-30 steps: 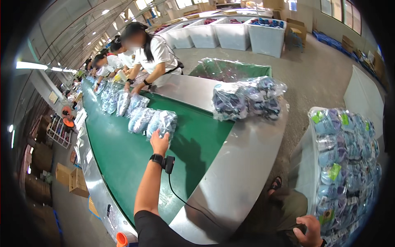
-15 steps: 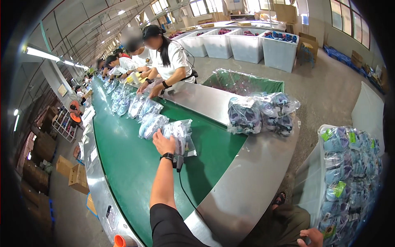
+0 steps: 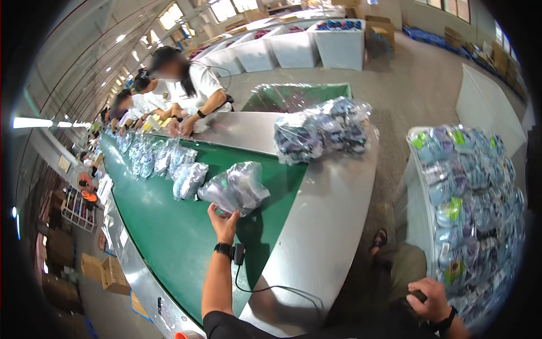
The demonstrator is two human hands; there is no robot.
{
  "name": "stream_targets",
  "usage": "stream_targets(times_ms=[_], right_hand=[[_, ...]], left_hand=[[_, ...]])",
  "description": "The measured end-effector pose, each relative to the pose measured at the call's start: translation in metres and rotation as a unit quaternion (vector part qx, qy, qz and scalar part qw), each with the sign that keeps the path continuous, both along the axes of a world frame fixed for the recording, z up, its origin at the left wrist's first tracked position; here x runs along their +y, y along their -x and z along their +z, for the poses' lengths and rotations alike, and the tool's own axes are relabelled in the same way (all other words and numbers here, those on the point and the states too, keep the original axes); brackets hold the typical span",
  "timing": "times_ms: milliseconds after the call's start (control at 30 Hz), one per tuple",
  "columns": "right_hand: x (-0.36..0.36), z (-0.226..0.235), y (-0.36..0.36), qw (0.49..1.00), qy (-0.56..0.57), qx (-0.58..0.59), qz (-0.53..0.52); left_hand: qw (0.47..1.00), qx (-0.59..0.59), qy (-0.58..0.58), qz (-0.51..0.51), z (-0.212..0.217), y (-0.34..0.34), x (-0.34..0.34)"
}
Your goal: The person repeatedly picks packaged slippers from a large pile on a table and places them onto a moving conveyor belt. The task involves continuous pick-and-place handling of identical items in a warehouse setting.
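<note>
My left hand [image 3: 224, 224] reaches over the green conveyor belt. Its thumb and fingers pinch the near edge of a clear bag of shoes [image 3: 236, 189], which is tilted and casts a shadow on the belt. The bag looks slightly blurred. Closest to it on the belt lies another bagged pair of shoes [image 3: 190, 181], with several more in a row beyond. Low at the right, my right hand [image 3: 430, 299] is near my leg, fingers curled by a small dark thing that I cannot make out.
Bagged shoes [image 3: 322, 131] are piled on the metal table edge [image 3: 333, 195]. A white bin [image 3: 415, 189] full of bagged shoes stands at my right. Across the belt, a co-worker [image 3: 195, 85] handles items. A green-lined bin [image 3: 339, 91] stands behind the metal edge.
The bag under my left hand has come away from the row toward me and tilted. My right hand has moved up further into view. The whole view has shifted rightward.
</note>
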State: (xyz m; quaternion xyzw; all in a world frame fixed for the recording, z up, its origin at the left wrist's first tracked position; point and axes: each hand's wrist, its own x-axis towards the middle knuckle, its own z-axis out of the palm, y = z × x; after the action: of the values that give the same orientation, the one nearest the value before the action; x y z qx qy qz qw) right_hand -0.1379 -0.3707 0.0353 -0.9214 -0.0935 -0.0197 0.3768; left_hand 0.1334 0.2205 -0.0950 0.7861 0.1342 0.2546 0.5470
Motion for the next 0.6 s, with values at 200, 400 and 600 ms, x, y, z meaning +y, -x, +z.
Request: stream_targets(times_ms=[200, 400, 600], right_hand=[[-0.002, 0.008, 0.013, 0.999, -0.018, -0.007, 0.03], [-0.003, 0.026, 0.018, 0.996, -0.014, -0.052, 0.077], [-0.011, 0.061, 0.011, 0.989, -0.001, -0.11, 0.102]], left_hand=[[0.939, 0.134, 0.284, -0.14, 0.022, 0.08, -0.035], [0.949, 0.15, 0.211, -0.181, 0.025, 0.104, -0.071], [0.928, 0.129, 0.307, -0.169, 0.073, 0.11, -0.121]])
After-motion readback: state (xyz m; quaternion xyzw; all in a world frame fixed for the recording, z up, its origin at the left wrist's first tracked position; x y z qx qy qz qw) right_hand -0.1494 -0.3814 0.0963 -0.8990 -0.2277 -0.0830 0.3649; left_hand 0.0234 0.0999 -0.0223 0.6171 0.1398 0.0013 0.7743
